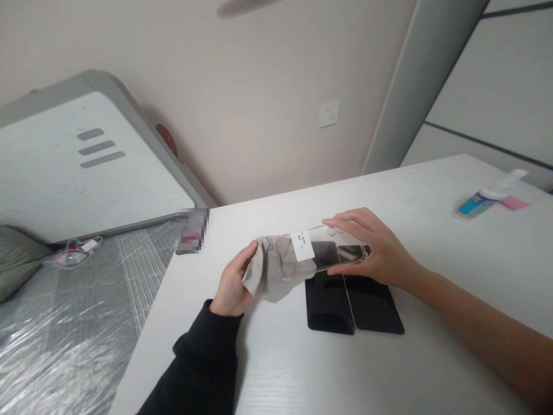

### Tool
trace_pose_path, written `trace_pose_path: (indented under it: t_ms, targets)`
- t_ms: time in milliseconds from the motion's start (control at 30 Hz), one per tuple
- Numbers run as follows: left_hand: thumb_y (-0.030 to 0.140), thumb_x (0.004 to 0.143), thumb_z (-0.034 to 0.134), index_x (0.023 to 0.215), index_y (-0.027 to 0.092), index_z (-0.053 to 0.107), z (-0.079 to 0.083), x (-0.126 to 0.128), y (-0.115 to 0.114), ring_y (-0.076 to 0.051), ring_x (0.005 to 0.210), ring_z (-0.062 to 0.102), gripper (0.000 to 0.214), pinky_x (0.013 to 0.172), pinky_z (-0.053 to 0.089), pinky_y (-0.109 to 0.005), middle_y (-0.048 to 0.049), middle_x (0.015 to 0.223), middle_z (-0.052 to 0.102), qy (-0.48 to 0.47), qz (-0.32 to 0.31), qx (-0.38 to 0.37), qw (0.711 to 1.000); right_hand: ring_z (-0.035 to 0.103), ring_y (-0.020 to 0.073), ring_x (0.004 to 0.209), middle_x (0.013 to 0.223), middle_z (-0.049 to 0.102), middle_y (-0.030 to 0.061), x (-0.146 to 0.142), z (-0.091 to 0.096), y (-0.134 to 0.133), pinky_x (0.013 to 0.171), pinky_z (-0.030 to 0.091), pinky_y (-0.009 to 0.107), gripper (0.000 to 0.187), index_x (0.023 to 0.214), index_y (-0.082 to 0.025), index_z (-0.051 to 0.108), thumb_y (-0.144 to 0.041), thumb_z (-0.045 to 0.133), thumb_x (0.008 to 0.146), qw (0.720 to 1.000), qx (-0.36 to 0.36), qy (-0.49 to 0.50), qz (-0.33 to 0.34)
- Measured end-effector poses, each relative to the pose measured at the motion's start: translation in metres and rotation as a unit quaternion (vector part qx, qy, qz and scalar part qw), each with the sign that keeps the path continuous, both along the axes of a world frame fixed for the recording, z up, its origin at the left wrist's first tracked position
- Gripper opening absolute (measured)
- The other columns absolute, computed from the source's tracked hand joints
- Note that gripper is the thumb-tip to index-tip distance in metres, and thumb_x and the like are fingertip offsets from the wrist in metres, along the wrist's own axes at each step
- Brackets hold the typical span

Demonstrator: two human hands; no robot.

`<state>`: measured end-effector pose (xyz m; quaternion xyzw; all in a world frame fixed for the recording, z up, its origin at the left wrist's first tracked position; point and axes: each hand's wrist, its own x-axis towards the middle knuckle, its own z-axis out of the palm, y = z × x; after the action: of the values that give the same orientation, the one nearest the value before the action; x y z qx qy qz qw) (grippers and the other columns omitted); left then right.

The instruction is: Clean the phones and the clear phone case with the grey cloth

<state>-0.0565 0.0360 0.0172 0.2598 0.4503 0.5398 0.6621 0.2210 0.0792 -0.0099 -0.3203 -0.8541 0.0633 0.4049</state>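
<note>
A clear phone case with a white label is held above the white table. My right hand grips its right end, fingers wrapped round it. My left hand, in a black sleeve, pinches a grey cloth that is pressed against the case's left end. Directly below the case two black phones lie flat side by side on the table.
A blue and white spray bottle lies at the table's far right beside a pink cloth. A blurred item sits at the table's left corner. Left of the table is a plastic-wrapped mattress and a white headboard.
</note>
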Motion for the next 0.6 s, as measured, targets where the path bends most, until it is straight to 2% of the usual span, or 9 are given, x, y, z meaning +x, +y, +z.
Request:
trace_pose_path:
  t_ms: [100, 200, 267, 400, 600]
  targets:
    - [0.047, 0.074, 0.085, 0.081, 0.017, 0.079, 0.004, 0.004, -0.003, -0.020, 0.073, 0.071, 0.032, 0.066, 0.052, -0.027, -0.0035, 0.076, 0.077, 0.031, -0.101, 0.039, 0.994, 0.061, 0.0328, 0.108, 0.119, 0.065, 0.0144, 0.000, -0.002, 0.000, 0.091, 0.053, 0.049, 0.069, 0.142, -0.026, 0.057, -0.063, 0.070, 0.085, 1.000, 0.027, -0.012, 0.002]
    - [0.043, 0.071, 0.089, 0.088, 0.015, 0.080, 0.003, 0.008, -0.005, -0.016, 0.070, 0.067, 0.034, 0.064, 0.049, -0.024, -0.0048, 0.080, 0.077, 0.067, -0.182, 0.054, 0.980, 0.062, 0.0321, 0.108, 0.118, 0.066, 0.0132, -0.002, -0.003, -0.002, 0.091, 0.053, 0.049, 0.070, 0.144, -0.028, 0.056, -0.063, 0.070, 0.086, 0.999, 0.023, -0.017, 0.022]
    - [0.040, 0.072, 0.089, 0.094, 0.015, 0.080, 0.001, 0.010, -0.007, -0.016, 0.074, 0.068, 0.035, 0.069, 0.050, -0.024, -0.0071, 0.086, 0.078, 0.079, -0.204, 0.051, 0.974, 0.062, 0.0319, 0.107, 0.118, 0.066, 0.0126, -0.003, -0.004, -0.003, 0.091, 0.053, 0.050, 0.071, 0.145, -0.029, 0.055, -0.063, 0.070, 0.085, 0.999, 0.012, -0.018, 0.030]
    - [0.038, 0.073, 0.088, 0.096, 0.014, 0.079, 0.001, 0.012, -0.007, -0.017, 0.079, 0.069, 0.034, 0.078, 0.053, -0.026, -0.0082, 0.091, 0.078, 0.092, -0.175, 0.056, 0.979, 0.061, 0.0324, 0.108, 0.120, 0.065, 0.0134, -0.004, -0.003, -0.004, 0.092, 0.054, 0.050, 0.071, 0.145, -0.028, 0.056, -0.063, 0.071, 0.085, 1.000, 0.005, -0.014, 0.022]
    - [0.029, 0.067, 0.092, 0.086, 0.014, 0.075, 0.001, 0.013, -0.003, -0.013, 0.074, 0.067, 0.029, 0.071, 0.052, -0.022, -0.0040, 0.083, 0.076, 0.098, -0.095, 0.070, 0.988, 0.061, 0.0322, 0.108, 0.119, 0.065, 0.0133, -0.005, -0.003, -0.004, 0.091, 0.054, 0.050, 0.070, 0.144, -0.027, 0.056, -0.062, 0.071, 0.085, 1.000, 0.009, -0.004, 0.010]
